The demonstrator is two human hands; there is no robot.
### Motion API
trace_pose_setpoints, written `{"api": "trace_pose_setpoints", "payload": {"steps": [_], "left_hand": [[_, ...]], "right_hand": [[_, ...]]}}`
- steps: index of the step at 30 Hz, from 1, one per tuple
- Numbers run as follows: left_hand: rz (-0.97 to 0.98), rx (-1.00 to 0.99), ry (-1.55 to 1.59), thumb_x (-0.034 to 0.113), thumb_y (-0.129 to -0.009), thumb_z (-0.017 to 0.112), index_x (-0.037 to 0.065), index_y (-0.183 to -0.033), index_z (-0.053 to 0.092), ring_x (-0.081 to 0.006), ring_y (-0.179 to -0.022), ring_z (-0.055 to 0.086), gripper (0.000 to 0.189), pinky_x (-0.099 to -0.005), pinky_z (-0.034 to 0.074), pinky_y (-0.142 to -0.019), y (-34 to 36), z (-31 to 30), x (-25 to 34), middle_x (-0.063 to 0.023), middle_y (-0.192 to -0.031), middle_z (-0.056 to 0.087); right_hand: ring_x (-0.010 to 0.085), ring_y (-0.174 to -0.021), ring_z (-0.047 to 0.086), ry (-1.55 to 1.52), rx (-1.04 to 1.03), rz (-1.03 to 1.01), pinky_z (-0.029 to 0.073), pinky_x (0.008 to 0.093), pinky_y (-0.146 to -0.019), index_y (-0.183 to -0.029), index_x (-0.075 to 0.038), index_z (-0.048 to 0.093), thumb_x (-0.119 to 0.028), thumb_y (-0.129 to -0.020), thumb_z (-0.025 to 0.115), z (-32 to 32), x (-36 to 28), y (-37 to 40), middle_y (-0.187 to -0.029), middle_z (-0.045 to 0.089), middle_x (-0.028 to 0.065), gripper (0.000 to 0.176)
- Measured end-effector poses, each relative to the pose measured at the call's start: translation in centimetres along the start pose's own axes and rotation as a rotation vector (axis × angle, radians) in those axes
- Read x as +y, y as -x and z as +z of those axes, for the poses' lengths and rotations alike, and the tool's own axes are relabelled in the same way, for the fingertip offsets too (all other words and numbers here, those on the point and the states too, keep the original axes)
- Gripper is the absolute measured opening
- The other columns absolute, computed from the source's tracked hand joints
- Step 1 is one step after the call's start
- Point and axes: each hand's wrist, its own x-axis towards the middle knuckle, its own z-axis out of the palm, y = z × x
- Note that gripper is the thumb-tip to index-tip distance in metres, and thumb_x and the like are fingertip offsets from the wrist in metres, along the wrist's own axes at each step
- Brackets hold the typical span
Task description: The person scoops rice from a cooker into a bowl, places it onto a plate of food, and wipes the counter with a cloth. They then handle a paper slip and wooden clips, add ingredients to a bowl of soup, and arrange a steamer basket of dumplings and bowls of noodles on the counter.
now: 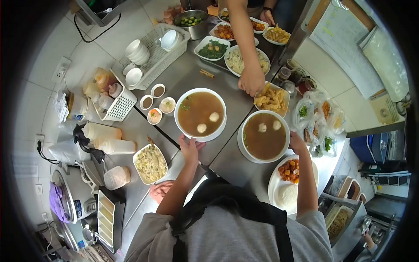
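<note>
My left hand (190, 148) grips the near lower edge of a white soup bowl (176, 109) with brown broth and two pale balls in it; some fingers are hidden under the rim. On the right, my right hand (297, 144) holds the side of a second soup bowl (241, 146), also with two balls in broth. Both bowls stand level over the steel counter. Close to my right forearm lies an oval white plate (274, 185) of rice and diced food in red sauce. Another person's hand (252, 81) reaches from the far side to a dish of fried pieces (271, 98).
Small sauce cups (154, 115) sit left of the first bowl. A dish of fried rice (149, 162), squeeze bottles (115, 146) and a basket with white bowls (150, 56) are at left. Several filled dishes (212, 49) stand far off; bagged food (321, 118) lies right.
</note>
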Motion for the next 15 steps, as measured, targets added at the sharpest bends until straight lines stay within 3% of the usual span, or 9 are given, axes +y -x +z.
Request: {"api": "trace_pose_setpoints", "payload": {"steps": [9, 11, 12, 13, 15], "left_hand": [[0.011, 0.021, 0.044, 0.005, -0.090, 0.048, 0.005, -0.127, 0.023, -0.0258, -0.075, 0.064, 0.045, -0.0349, 0.058, -0.063, -4.6, 1.6, 0.6, -0.0194, -0.103, 0.054], [0.014, 0.027, 0.037, 0.006, -0.089, 0.050, 0.005, -0.126, 0.024, -0.0252, -0.075, 0.064, 0.045, -0.0350, 0.057, -0.062, -5.0, 1.9, 0.8, -0.0186, -0.102, 0.054], [0.023, 0.028, 0.043, 0.007, -0.089, 0.051, 0.005, -0.126, 0.025, -0.0248, -0.075, 0.063, 0.045, -0.0352, 0.057, -0.061, -5.4, 2.2, 1.0, -0.0180, -0.102, 0.054], [0.067, 0.029, 0.041, 0.007, -0.089, 0.051, 0.006, -0.126, 0.024, -0.0246, -0.075, 0.063, 0.047, -0.0354, 0.057, -0.060, -6.2, 2.1, 0.3, -0.0180, -0.102, 0.054], [0.073, 0.020, 0.076, 0.007, -0.088, 0.051, 0.009, -0.129, 0.021, -0.0249, -0.078, 0.063, 0.051, -0.0356, 0.057, -0.060, -7.6, 2.0, -0.2, -0.0186, -0.105, 0.053]], "right_hand": [[0.0104, -0.067, 0.060, 0.003, 0.043, -0.114, 0.052, 0.0268, -0.058, -0.110, 0.000, 0.058, -0.010, -0.086, 0.052, 0.9, 1.0, 0.6, -0.087, 0.064, 0.0043, 0.027], [0.0133, -0.077, 0.060, 0.115, -0.021, -0.248, 0.051, 0.0291, -0.067, -0.105, -0.001, 0.061, -0.009, -0.081, 0.054, -0.8, 4.2, -1.1, -0.089, 0.065, 0.0044, 0.027], [0.0151, -0.084, 0.060, 0.423, 0.026, -0.424, 0.049, 0.0318, -0.076, -0.107, -0.002, 0.061, -0.012, -0.079, 0.055, -1.6, 5.5, -2.2, -0.094, 0.066, 0.0059, 0.030], [0.0163, -0.089, 0.060, 0.361, 0.099, -0.229, 0.047, 0.0336, -0.082, -0.109, -0.003, 0.061, -0.014, -0.079, 0.056, -0.6, 4.1, -1.4, -0.097, 0.067, 0.0069, 0.033], [0.0157, -0.089, 0.060, 0.119, 0.048, -0.158, 0.049, 0.0307, -0.077, -0.111, -0.004, 0.060, -0.016, -0.082, 0.057, -0.2, 3.1, -0.6, -0.098, 0.065, 0.0072, 0.032]]}}
